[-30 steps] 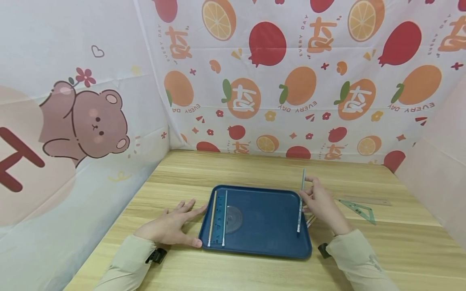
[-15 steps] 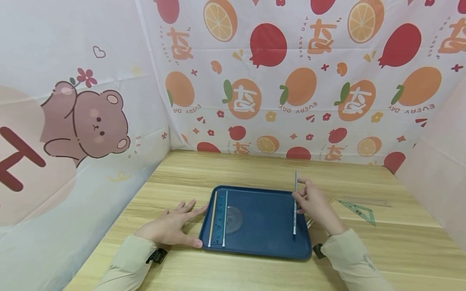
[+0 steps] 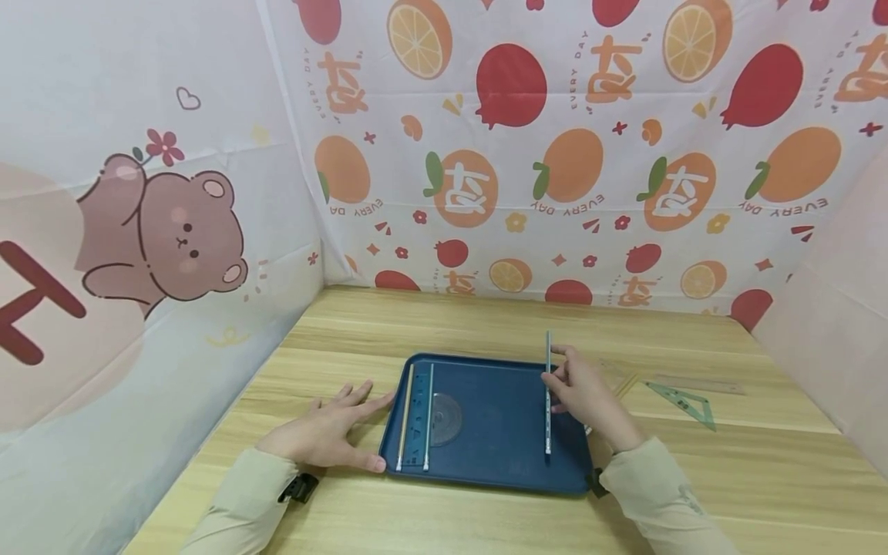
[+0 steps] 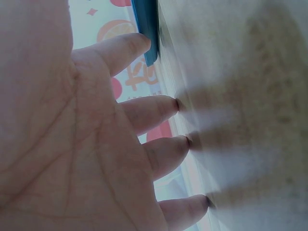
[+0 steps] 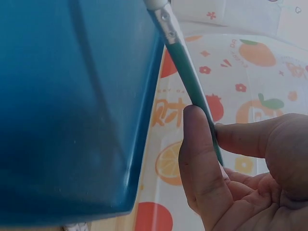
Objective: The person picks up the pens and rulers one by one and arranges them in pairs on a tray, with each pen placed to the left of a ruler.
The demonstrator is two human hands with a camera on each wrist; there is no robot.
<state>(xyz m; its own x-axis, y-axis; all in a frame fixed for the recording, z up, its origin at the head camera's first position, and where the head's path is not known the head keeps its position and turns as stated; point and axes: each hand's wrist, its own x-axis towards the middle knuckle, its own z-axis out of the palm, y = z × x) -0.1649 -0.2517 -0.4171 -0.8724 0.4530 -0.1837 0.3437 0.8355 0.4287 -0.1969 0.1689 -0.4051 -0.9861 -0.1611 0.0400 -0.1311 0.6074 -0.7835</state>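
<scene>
My right hand (image 3: 586, 393) pinches a green pencil (image 3: 548, 428) between thumb and fingers, over the right part of the blue tray (image 3: 506, 439). In the right wrist view, the pencil's metal band and white eraser (image 5: 156, 4) show at its upper end. My left hand (image 3: 326, 432) is spread flat at the tray's left side, fingertips on the table and its thumb and index finger at the tray edge. Inside the tray, a blue ruler (image 3: 417, 420) lies between a yellow pencil (image 3: 405, 416) and another green pencil (image 3: 428, 420), with a clear protractor (image 3: 447, 420) beside them.
To the right of the tray lie a green set square (image 3: 704, 412) and a clear ruler (image 3: 701, 383) on the wooden table (image 3: 763, 462). Yellow pencils (image 3: 627, 383) are partly hidden behind my right hand. Printed cloth (image 3: 513, 177) hangs behind the table.
My right hand has moved left with the green pencil, from the tray's right edge to further over the tray. The left hand has stayed in place.
</scene>
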